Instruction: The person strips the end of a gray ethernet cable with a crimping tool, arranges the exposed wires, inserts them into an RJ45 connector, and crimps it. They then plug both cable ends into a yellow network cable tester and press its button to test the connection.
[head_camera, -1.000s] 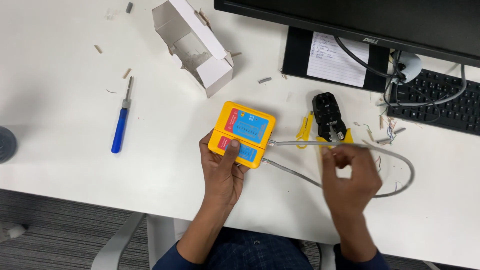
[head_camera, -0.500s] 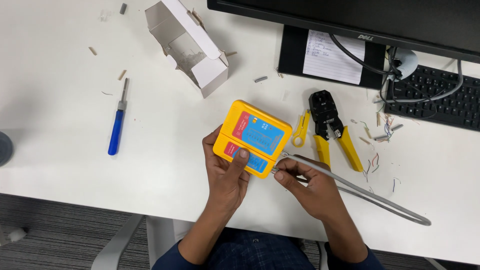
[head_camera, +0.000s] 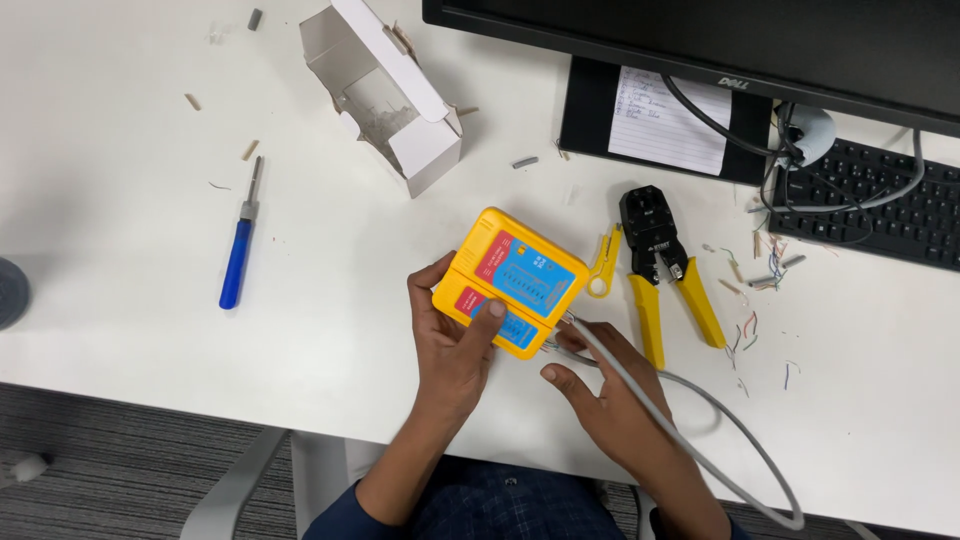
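My left hand (head_camera: 455, 350) grips a yellow cable tester (head_camera: 515, 280) with a blue and red face, thumb pressed on its lower front, holding it just above the white desk (head_camera: 150, 300). A grey network cable (head_camera: 660, 410) is plugged into the tester's lower right edge. It runs across my right hand (head_camera: 605, 400) and loops off to the lower right. The fingertips of my right hand curl at the cable ends by the tester's edge, thumb held apart. The plugs themselves are hidden.
Yellow-handled black crimping pliers (head_camera: 665, 270) lie right of the tester, with a small yellow stripper (head_camera: 605, 265) beside them. A blue-handled tool (head_camera: 238, 255) lies to the left and an open white cardboard box (head_camera: 385, 95) behind. A monitor stand (head_camera: 650, 120), black keyboard (head_camera: 880, 205) and wire scraps (head_camera: 755, 320) sit right.
My right hand came in from the right with the cable end, brought it to the tester's lower right edge, and now rests there. The tester tilted slightly in my left hand.
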